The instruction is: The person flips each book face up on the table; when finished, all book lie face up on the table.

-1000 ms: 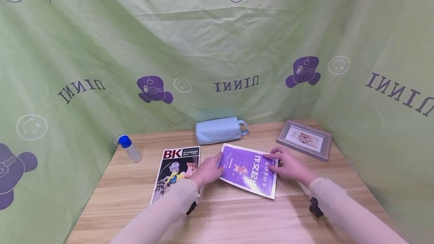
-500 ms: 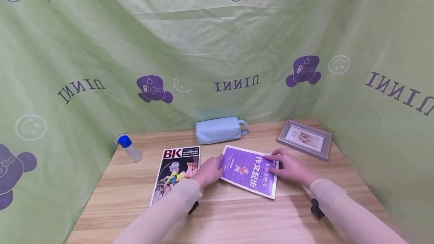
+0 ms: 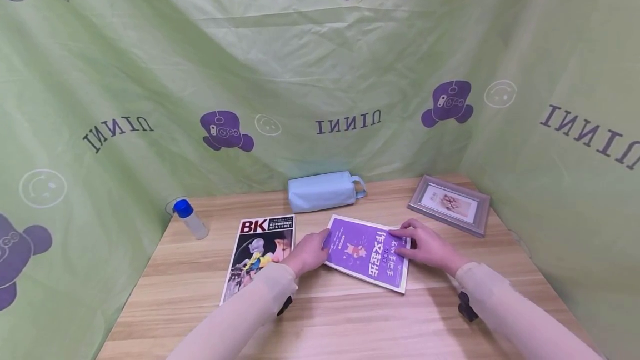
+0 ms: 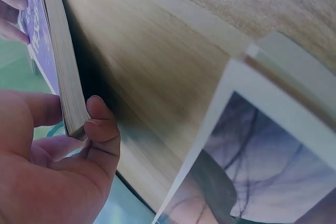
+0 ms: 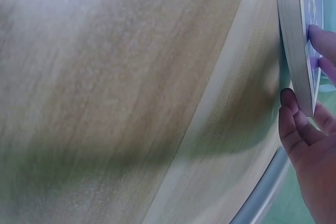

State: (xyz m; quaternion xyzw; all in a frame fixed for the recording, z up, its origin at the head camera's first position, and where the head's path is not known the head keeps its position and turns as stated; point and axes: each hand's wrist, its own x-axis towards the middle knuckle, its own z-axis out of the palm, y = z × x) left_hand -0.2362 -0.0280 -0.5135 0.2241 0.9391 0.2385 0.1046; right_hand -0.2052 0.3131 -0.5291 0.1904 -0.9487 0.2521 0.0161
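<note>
A: Status on the purple book (image 3: 367,250)?

B: I see it flat on the bench (image 3: 350,315), centre, just right of the BK magazine (image 3: 260,251). Left hand (image 3: 307,253) pinches its left edge, thumb under, fingers on cover. Right hand (image 3: 427,248) holds the right edge likewise.

A: Surroundings?

B: Blue pouch (image 3: 322,191) behind, photo frame (image 3: 450,205) to the right, bottle (image 3: 190,218) far left.

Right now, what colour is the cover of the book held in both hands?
Purple, with a pale border, on the book; clearest in the head view.
</note>
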